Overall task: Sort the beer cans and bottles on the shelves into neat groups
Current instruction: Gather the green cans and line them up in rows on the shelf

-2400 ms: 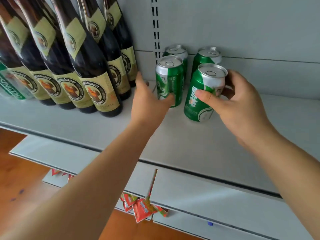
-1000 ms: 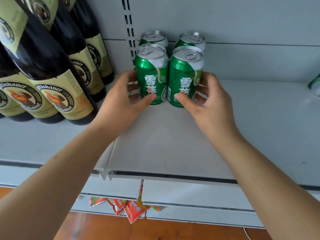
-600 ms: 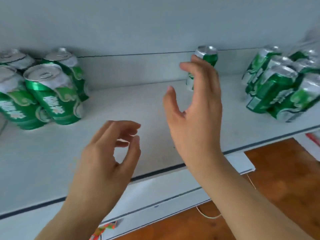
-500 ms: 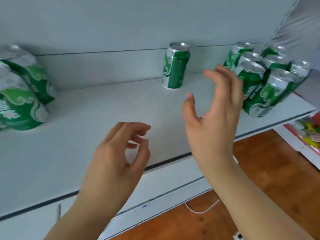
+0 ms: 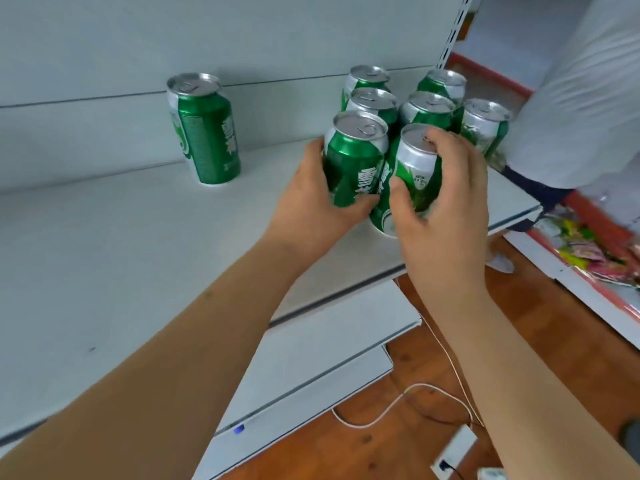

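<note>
Green cans everywhere on this white shelf (image 5: 104, 258). Both hands are on the front pair of the cluster at the shelf's right end, near its front edge. The left hand (image 5: 311, 202) has its fingers wrapped around the front-left can (image 5: 353, 157), thumb across the label. The right hand (image 5: 446, 195) has its fingers curled over the top and right side of the front-right can (image 5: 412, 168), thumb pressing the front. Both cans stand upright, long axis vertical, touching each other, so each grip comes in from the side.

Behind them sit five more cans (image 5: 426, 109), packed close but the rows look a bit staggered, with one can poking out on the right.

What the next move turns on, I'd guess: the lone can (image 5: 204, 129) stands well apart to the left, toward the back wall, upright too. It lies left of both hands and the left hand is clearly nearer, so that hand would be the natural one to fetch it into the group.

No containers here, just the open shelf. Someone in a white top (image 5: 581, 98) stands at the right end.
</note>
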